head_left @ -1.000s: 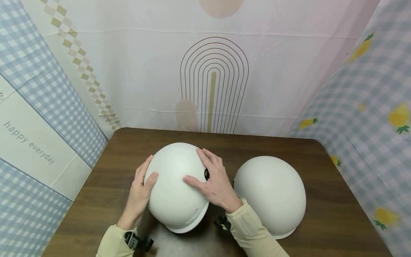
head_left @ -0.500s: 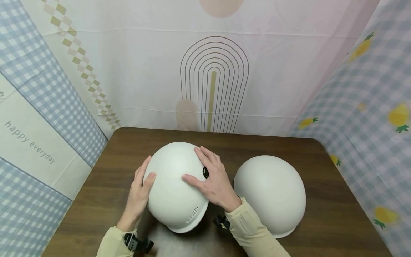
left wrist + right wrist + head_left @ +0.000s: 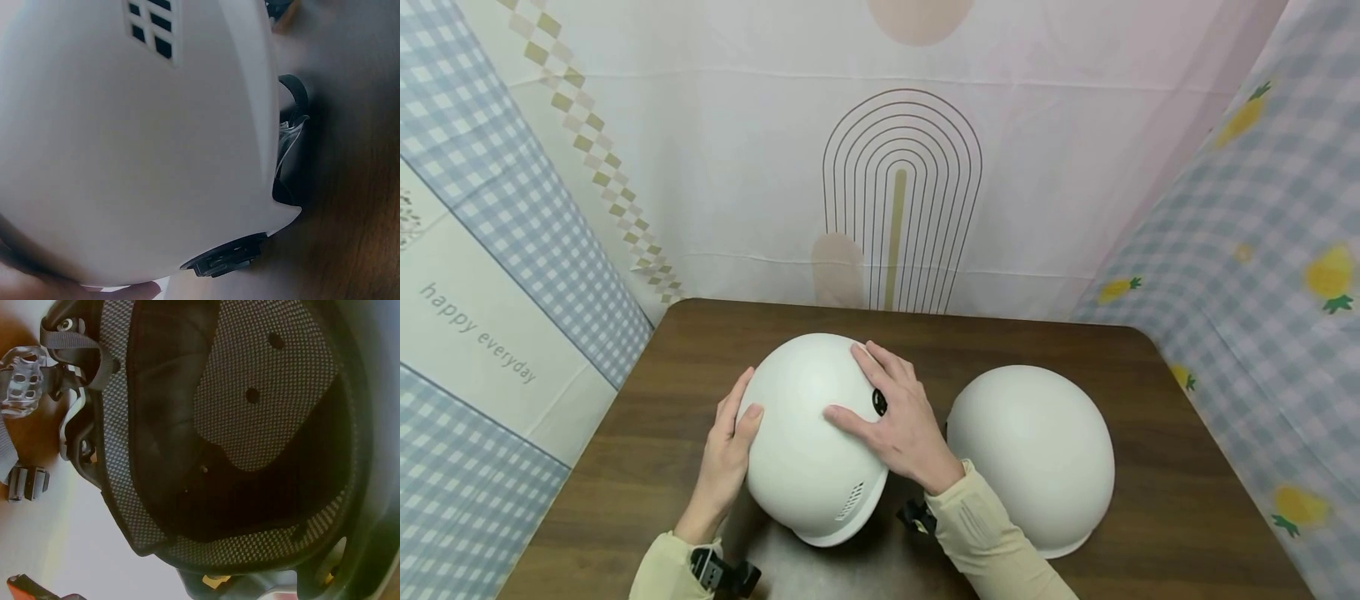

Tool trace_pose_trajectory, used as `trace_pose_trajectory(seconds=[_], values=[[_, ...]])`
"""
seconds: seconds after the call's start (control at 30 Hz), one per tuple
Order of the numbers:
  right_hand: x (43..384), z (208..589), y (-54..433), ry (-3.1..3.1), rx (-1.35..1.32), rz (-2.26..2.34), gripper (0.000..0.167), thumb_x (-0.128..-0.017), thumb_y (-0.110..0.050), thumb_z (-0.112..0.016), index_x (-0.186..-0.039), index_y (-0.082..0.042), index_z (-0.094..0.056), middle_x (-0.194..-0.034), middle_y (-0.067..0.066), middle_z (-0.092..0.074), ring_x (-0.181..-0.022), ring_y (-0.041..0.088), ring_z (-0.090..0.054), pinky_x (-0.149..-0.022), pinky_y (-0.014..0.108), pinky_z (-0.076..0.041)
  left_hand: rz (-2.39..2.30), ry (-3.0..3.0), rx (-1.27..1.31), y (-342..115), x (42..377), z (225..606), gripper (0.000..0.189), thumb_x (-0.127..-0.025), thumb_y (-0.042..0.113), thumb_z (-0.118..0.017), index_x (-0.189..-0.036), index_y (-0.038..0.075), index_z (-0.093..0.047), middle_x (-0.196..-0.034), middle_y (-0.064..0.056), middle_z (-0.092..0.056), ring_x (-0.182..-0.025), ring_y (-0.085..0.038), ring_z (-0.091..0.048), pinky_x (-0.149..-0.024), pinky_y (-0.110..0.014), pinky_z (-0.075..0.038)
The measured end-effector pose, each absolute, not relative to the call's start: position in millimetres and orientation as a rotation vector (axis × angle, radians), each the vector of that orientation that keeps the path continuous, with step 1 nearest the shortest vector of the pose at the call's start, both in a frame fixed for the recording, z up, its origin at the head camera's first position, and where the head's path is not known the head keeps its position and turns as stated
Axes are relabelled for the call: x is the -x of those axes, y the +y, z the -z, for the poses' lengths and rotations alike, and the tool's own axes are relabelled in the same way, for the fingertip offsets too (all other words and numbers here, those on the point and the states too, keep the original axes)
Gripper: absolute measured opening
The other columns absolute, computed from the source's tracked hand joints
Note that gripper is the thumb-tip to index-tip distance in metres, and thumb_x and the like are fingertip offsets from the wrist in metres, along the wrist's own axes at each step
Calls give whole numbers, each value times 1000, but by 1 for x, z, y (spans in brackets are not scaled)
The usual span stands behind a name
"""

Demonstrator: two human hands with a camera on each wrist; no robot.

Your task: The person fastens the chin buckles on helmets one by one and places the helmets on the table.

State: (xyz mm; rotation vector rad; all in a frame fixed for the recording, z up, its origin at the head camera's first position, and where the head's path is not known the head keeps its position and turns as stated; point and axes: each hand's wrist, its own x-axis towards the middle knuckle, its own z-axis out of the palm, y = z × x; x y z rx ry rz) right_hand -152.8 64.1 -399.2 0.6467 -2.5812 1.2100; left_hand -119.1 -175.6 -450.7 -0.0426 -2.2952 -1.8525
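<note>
Left hand (image 3: 724, 458) along the left flank of a white safety helmet (image 3: 808, 425), fingers pointing up and away, thumb on the near side; it grips the shell. Right hand (image 3: 906, 421) reaches in from lower right, fingers over the far right shoulder, thumb spread wide across the crown; also gripping. A black round fitting (image 3: 879, 402) shows in the crook of that thumb. Helmet at left-centre of the wooden table (image 3: 1195, 517), tilted, vent slots (image 3: 852, 501) toward the wearer; whether its rim touches wood, can't tell. Right sleeve (image 3: 988, 537) crosses before a second white helmet (image 3: 1033, 458), dome up. Right wrist view: mesh lining (image 3: 269, 369).
</note>
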Motion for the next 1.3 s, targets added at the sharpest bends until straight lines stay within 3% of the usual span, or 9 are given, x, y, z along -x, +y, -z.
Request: trace_pose_trajectory(seconds=[0.23, 0.43, 0.5, 0.63, 0.67, 0.9, 1.13, 1.3], values=[[153, 396, 62, -2589, -648, -1200, 79, -81, -66, -64, -148, -30, -42, -151, 3, -38, -134, 18, -32, -100, 60, -32, 1869, -2293, 40, -177, 119, 451, 50, -103, 28, -45, -152, 30, -33, -152, -6, -28, -134, -29, -36, -103, -60, -30], [155, 393, 61, -2611, -667, -1176, 79, -81, -68, -62, -148, -31, -42, -152, 3, -37, -134, 18, -32, -99, 57, -36, 1689, -2311, 214, -178, 118, 443, 51, -103, 17, -41, -153, 15, -31, -159, -5, -10, -141, -36, -19, -104, -68, -17], [156, 393, 61, -2619, -665, -1179, 79, -80, -69, -63, -148, -32, -42, -152, 3, -36, -134, 18, -31, -99, 56, -37, 1619, -2297, 325, -177, 118, 439, 51, -104, 11, -39, -154, 14, -30, -160, -3, -9, -143, -34, -17, -109, -60, -18], [157, 392, 63, -2629, -656, -1192, 80, -80, -67, -64, -148, -32, -43, -152, 3, -36, -134, 18, -31, -99, 54, -38, 1543, -2293, 472, -175, 120, 432, 50, -104, 7, -36, -153, 18, -32, -158, 1, -22, -144, -21, -20, -112, -32, -19], [157, 392, 63, -2633, -656, -1192, 80, -80, -67, -64, -148, -32, -43, -152, 3, -36, -134, 19, -31, -99, 54, -38, 1535, -2296, 479, -175, 120, 432, 49, -105, 7, -35, -153, 19, -34, -157, 2, -24, -144, -19, -20, -112, -30, -19], [157, 391, 62, -2635, -675, -1136, 81, -80, -69, -62, -148, -29, -43, -151, 4, -38, -134, 21, -33, -100, 54, -37, 1501, -2325, 452, -172, 118, 438, 51, -103, 10, -42, -152, 22, -34, -157, -1, -23, -143, -16, -20, -105, -61, -22], [158, 390, 61, -2640, -670, -1175, 87, -79, -70, -62, -147, -19, -43, -151, -3, -37, -134, 15, -32, -103, 51, -31, 1496, -2286, 433, -173, 119, 440, 58, -97, 6, -53, -151, 20, -37, -156, -4, -26, -141, -18, -22, -103, -61, -23], [158, 390, 64, -2627, -682, -1202, 84, -80, -70, -63, -147, -24, -44, -151, -5, -36, -136, 15, -31, -103, 51, -26, 1532, -2265, 423, -173, 118, 438, 59, -95, 2, -53, -150, 16, -39, -156, -3, -26, -140, -19, -23, -102, -63, -23]])
